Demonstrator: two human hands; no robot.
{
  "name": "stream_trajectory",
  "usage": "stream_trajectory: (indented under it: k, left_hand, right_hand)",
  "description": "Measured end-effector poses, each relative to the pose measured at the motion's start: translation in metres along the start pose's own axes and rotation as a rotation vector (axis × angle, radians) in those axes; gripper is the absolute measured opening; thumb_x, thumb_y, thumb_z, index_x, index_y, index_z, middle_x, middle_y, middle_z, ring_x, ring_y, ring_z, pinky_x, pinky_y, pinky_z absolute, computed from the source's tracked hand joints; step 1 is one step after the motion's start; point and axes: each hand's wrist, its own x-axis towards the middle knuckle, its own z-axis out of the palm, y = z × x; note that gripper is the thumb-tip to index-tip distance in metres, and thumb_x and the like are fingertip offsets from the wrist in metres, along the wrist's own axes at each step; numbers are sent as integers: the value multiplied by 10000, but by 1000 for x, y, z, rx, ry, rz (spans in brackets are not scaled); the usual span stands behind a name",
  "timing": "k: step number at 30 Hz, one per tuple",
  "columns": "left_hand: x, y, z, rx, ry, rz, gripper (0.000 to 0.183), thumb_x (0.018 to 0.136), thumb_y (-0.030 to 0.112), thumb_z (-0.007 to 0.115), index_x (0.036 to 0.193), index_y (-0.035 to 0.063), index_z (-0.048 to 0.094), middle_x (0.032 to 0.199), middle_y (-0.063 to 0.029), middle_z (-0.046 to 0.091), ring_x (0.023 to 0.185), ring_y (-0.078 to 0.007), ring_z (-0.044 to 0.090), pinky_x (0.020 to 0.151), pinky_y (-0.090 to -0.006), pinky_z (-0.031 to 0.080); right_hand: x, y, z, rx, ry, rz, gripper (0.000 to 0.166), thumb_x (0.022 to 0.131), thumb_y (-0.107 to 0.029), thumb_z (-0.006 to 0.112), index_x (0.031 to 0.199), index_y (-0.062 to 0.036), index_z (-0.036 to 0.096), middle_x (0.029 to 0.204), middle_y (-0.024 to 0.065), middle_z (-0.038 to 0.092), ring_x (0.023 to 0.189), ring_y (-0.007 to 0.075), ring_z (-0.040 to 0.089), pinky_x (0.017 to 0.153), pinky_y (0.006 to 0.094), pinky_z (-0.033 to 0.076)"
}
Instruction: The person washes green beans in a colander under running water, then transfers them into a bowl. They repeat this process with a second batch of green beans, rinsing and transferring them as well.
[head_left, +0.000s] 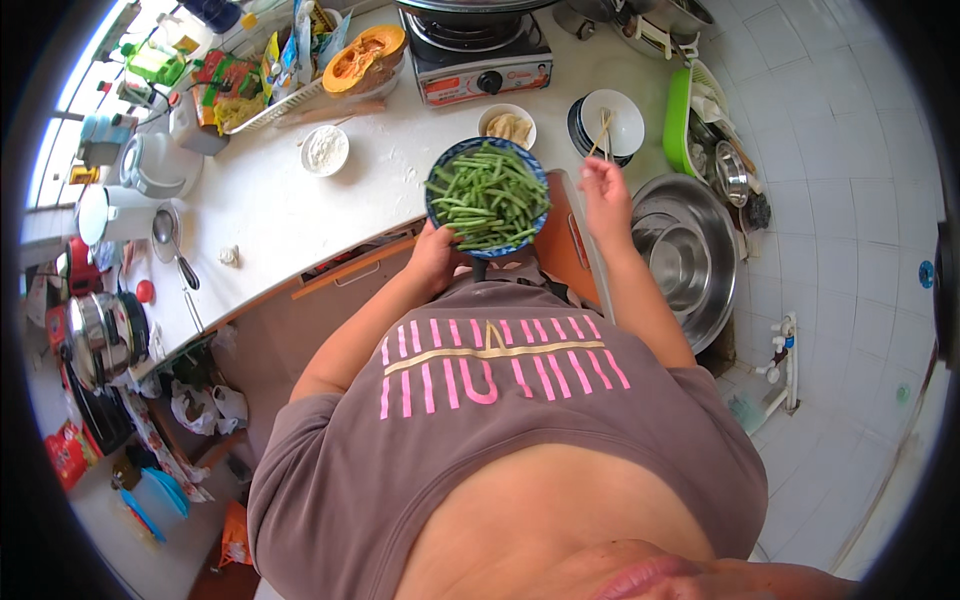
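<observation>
A blue-patterned bowl (433, 204) heaped with cut green beans (491, 196) is held at its near left edge by my left hand (436, 259). It is in front of my waist, by the counter's edge. Farther right, my right hand (606, 202) is raised with its fingers bent, close to a pair of chopsticks (598, 139). Whether the fingers grip the chopsticks, I cannot tell. The chopsticks lean in a white bowl (626, 112), which sits on darker dishes. Just beyond the beans stands a small bowl of pale dough (508, 129).
A portable gas stove (480, 75) carries a pan at the back. On the counter (375, 195) are a bowl of flour (325, 151), a cut pumpkin (364, 60) and a ladle (169, 232). Large metal basins (716, 225) and a green rack (677, 124) stand at my right.
</observation>
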Motion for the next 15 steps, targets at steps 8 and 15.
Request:
stream_trajectory:
  k: [8, 15]
  left_hand:
    - [-16, 15, -44, -72, 72, 75, 372, 892, 97, 484, 1261, 93, 439, 1219, -121, 543, 1103, -295, 551, 915, -485, 466]
    - [-9, 14, -58, -214, 59, 149, 415, 863, 56, 473, 1276, 51, 435, 1244, -144, 529, 1144, -320, 517, 969, -492, 424]
  right_hand:
    - [5, 80, -3, 440, 256, 714, 146, 894, -191, 581, 971, -73, 543, 834, 36, 600, 616, 105, 556, 488, 213, 427]
    - [95, 81, -78, 210, 519, 391, 126, 873, -170, 580, 896, -47, 569, 767, 44, 594, 584, 123, 537, 517, 248, 441]
